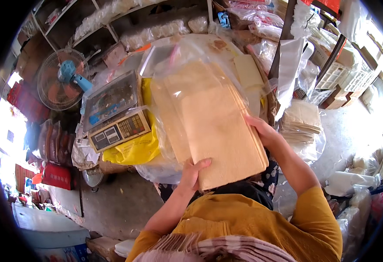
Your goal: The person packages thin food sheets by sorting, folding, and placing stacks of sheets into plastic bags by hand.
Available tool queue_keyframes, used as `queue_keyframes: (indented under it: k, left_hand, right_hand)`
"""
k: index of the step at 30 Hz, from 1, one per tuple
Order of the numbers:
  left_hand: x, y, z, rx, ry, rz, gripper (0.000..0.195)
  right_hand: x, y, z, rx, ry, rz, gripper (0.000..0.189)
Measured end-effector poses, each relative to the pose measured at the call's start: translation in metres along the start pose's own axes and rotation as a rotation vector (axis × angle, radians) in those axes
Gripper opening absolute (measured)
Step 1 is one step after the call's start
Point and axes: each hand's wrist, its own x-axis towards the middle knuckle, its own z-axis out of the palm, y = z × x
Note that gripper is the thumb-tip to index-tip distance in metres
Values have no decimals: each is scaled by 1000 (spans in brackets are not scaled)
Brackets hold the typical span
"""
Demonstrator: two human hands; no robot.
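A thick stack of tan, flat sheets point(224, 140) slants over the near side of the table, its material not certain. My left hand point(192, 174) grips the near left edge, thumb on top. At the right edge, my right hand point(263, 130) holds the stack with its fingers partly hidden. A clear plastic bag point(204, 54) covers the far end of the sheets. More tan sheets point(168, 118) show through the plastic at the left, under or beside the held stack.
Left of the bag stands a digital weighing scale point(119, 131) on yellow plastic point(135, 152). A fan point(63, 78) is farther left. Bagged tan sheets point(301, 121) are stacked at the right. A phone with a lit screen point(224, 19) and bagged goods point(260, 19) sit at the back.
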Motion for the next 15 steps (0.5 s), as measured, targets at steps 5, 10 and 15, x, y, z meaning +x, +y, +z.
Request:
queue_keyframes:
  k: [5,10,15]
  left_hand:
    - [21,-11,15,-21,93,19,41]
    - [30,-15,20,346,112,110,52]
    - [17,34,45,1588,425,754,58]
  right_hand:
    - [-82,71,-26,381,-443,-236,74]
    - [-83,102,18,323,44,-193,39]
    - [-81,93,31,350,104,-258,26]
